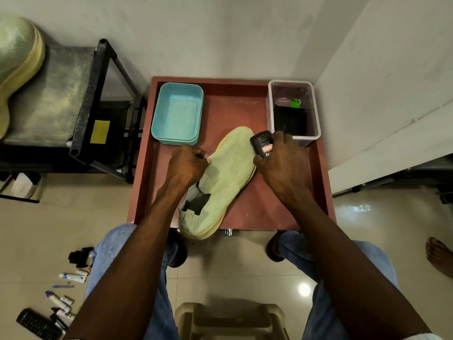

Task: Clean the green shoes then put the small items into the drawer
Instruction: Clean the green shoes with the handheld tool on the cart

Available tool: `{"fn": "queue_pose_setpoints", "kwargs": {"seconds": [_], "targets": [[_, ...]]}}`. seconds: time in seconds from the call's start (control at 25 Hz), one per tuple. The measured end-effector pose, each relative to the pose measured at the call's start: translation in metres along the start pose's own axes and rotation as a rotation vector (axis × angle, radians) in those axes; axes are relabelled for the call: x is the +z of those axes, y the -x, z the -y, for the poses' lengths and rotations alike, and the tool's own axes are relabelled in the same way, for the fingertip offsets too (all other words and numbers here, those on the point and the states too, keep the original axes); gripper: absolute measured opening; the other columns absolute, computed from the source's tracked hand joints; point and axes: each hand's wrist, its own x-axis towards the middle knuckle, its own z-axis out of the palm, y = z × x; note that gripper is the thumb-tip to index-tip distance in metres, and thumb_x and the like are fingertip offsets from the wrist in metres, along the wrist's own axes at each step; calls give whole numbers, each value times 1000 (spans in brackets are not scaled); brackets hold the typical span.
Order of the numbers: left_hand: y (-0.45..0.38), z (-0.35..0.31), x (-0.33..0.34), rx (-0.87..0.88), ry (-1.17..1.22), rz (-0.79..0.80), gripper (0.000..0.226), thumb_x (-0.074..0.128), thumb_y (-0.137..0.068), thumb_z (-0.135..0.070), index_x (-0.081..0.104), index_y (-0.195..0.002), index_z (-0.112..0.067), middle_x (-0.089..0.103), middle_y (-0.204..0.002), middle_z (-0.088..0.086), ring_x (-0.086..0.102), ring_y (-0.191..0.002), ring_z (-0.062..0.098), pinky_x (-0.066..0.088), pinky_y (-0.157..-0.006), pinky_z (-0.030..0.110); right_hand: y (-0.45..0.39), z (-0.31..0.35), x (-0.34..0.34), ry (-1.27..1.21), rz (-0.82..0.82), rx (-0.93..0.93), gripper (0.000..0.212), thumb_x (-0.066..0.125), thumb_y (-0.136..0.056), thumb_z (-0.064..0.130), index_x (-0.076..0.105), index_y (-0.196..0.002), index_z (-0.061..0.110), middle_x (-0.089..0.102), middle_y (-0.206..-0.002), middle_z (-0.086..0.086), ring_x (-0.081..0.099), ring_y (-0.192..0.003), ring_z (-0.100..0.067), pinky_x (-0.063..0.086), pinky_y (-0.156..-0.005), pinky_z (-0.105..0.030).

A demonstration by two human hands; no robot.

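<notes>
Shoe (220,177) lies mid-frame in the drawer (247,111); your left hand (187,165) pinches its upper, your right hand (282,163) grips a dark bottle (262,143) against the toe.

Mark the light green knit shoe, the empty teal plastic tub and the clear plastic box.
light green knit shoe (228,168), head view, upper midfoot.
empty teal plastic tub (177,114), head view, inside floor.
clear plastic box (316,111), head view, right wall.
</notes>
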Motion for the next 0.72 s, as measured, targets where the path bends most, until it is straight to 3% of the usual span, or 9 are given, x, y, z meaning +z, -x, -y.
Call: {"fn": "queue_pose_setpoints", "kwargs": {"seconds": [0.04, 0.16, 0.32, 0.44, 0.6, 0.72], "targets": [[0, 1, -1, 13, -1, 10, 16, 71, -86, -14, 75, -99, -5, 73, -94, 9, 62, -75, 19, 40, -69, 22, -2, 0, 1, -62, 0, 6, 60, 70, -76, 44, 51, -126, 16, 61, -117, -8, 61, -99, -26, 54, -79, -37], [0, 3, -3, 65, -12, 58, 15, 70, -87, -15, 75, -98, -7, 73, -93, 7, 62, -79, 14, 43, -70, 22, 2, 13, 8, -177, 212, -87, 60, 73, -74, 42, 54, -126, 19, 63, -117, -5, 62, -97, -26, 54, -78, -38], [8, 4, -9, 296, -141, 144, 21, 66, -90, -12, 73, -108, -3, 73, -106, 8, 68, -91, 19, 52, -82, 28, -2, 6, 8, -76, -24, -10, 59, 67, -78, 43, 51, -127, 15, 59, -119, -9, 58, -102, -28, 51, -85, -40], [12, 7, -11, 380, -188, 196, 25, 66, -88, -7, 71, -112, -5, 72, -112, 8, 68, -96, 17, 50, -88, 23, 4, 17, 13, -162, 121, -125, 61, 70, -77, 44, 54, -129, 17, 61, -119, -7, 59, -103, -26, 49, -82, -36], [11, 10, -14, 375, -172, 207, 27, 69, -87, -10, 71, -114, -6, 71, -114, 6, 64, -92, 8, 44, -84, 16, -4, 15, 13, -15, -84, 0, 57, 66, -79, 44, 57, -126, 13, 61, -112, -13, 59, -99, -32, 50, -83, -40], [11, 9, -14, 362, -150, 224, 27, 69, -87, -8, 70, -114, -8, 72, -112, 5, 66, -91, 10, 49, -84, 19, 2, 25, 21, -65, 2, -193, 59, 66, -79, 43, 59, -129, 13, 63, -109, -13, 59, -96, -30, 47, -81, -38]]}}
